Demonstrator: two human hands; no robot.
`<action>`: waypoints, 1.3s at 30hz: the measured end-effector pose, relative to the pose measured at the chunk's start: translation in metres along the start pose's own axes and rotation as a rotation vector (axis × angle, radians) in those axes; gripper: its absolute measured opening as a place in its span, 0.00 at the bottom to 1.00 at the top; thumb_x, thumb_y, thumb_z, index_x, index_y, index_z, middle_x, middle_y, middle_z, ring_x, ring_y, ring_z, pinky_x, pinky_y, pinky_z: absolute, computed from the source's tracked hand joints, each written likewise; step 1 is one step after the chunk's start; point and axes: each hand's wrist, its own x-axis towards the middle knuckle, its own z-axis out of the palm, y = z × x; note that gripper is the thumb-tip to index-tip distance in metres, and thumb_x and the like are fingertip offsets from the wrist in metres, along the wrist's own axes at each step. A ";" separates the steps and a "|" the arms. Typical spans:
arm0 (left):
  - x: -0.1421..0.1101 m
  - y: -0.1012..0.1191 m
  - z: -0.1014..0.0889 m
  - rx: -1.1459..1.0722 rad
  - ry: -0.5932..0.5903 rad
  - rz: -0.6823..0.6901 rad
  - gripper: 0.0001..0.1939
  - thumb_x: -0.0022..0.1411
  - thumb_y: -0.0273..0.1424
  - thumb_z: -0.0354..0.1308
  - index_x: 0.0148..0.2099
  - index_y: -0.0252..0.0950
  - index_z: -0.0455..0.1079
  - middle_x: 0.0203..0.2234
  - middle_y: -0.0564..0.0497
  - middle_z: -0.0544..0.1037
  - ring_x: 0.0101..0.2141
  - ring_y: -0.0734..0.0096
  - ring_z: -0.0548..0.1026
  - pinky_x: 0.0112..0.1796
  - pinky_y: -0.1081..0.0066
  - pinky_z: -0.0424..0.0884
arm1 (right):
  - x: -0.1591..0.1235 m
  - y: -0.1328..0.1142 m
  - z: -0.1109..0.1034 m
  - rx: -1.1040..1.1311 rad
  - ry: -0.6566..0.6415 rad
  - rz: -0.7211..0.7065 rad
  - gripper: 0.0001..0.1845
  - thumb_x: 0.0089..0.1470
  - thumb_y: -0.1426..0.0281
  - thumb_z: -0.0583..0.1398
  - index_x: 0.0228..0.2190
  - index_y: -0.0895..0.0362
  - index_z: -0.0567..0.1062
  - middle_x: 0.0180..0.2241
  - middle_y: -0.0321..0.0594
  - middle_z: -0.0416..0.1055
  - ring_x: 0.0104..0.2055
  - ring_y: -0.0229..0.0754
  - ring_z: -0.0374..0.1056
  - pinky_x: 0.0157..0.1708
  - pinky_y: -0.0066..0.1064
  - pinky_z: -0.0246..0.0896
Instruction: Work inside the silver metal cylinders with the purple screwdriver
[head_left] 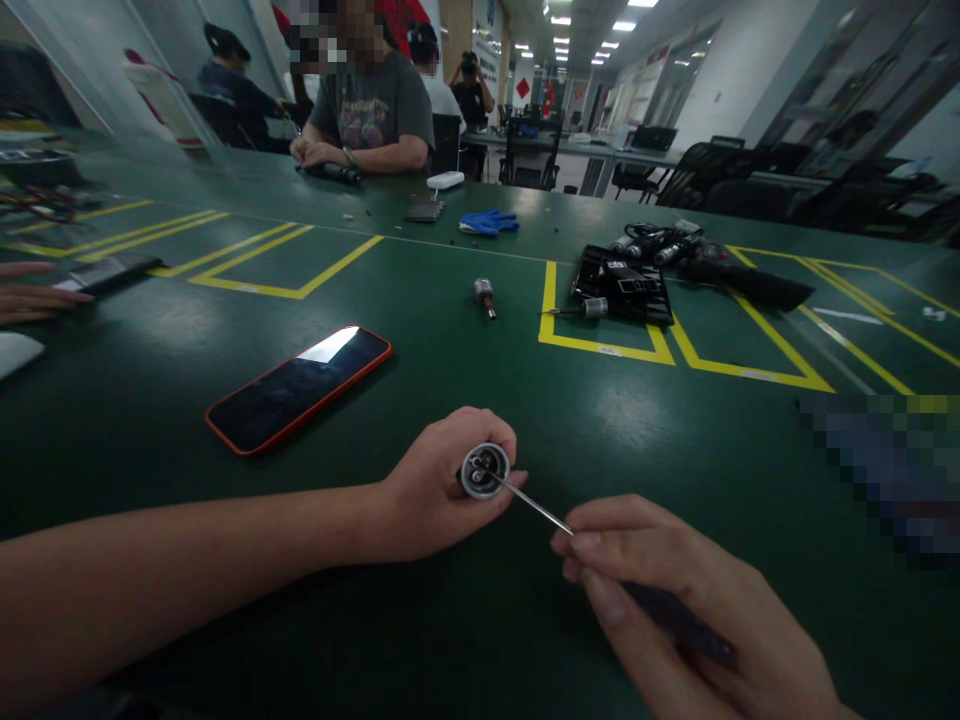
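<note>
Gripped in my left hand (442, 480) is a cylindrical part with a silver rim (480, 492); its open round end faces me and shows small metal pieces in a dark interior. The rest of its body is hidden in my closed fingers. My right hand (667, 590) is closed around a screwdriver (540, 512) with a thin metal shaft and dark handle. The shaft's tip reaches into the open end of the cylindrical part. Beyond my hands, a small metal fitting (484, 296) lies on the green table (420, 370).
A phone with an orange-red edge (300, 390) lies left of my hands. A black tray (622, 285) with parts and a bundle of cables (664, 242) are at the right. A blue glove (489, 222) lies farther back. A person (375, 110) sits across the table.
</note>
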 end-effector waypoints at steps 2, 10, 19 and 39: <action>0.001 0.000 0.000 -0.004 0.000 0.000 0.04 0.57 0.27 0.55 0.32 0.35 0.61 0.26 0.53 0.68 0.28 0.74 0.67 0.30 0.73 0.64 | 0.000 0.000 0.000 -0.001 -0.008 -0.004 0.22 0.47 0.84 0.57 0.41 0.51 0.72 0.33 0.40 0.75 0.32 0.39 0.74 0.30 0.27 0.73; 0.000 0.000 -0.001 -0.011 -0.001 0.006 0.04 0.57 0.26 0.55 0.33 0.35 0.61 0.27 0.53 0.69 0.28 0.74 0.67 0.31 0.73 0.65 | 0.004 -0.005 0.000 -0.002 0.068 0.034 0.21 0.46 0.84 0.58 0.39 0.49 0.75 0.32 0.40 0.78 0.33 0.45 0.76 0.29 0.31 0.75; 0.001 0.001 -0.002 0.012 -0.019 -0.004 0.04 0.57 0.28 0.54 0.32 0.35 0.61 0.26 0.53 0.69 0.28 0.74 0.67 0.31 0.73 0.65 | 0.003 -0.006 -0.004 -0.049 0.018 0.006 0.22 0.45 0.83 0.57 0.40 0.50 0.74 0.32 0.41 0.78 0.30 0.44 0.75 0.28 0.31 0.74; -0.001 0.001 -0.001 -0.011 -0.014 0.031 0.05 0.57 0.25 0.56 0.33 0.35 0.60 0.27 0.53 0.68 0.29 0.74 0.67 0.30 0.72 0.64 | 0.006 0.006 -0.002 0.234 0.038 0.249 0.13 0.51 0.81 0.57 0.34 0.51 0.72 0.31 0.33 0.73 0.30 0.33 0.70 0.30 0.23 0.66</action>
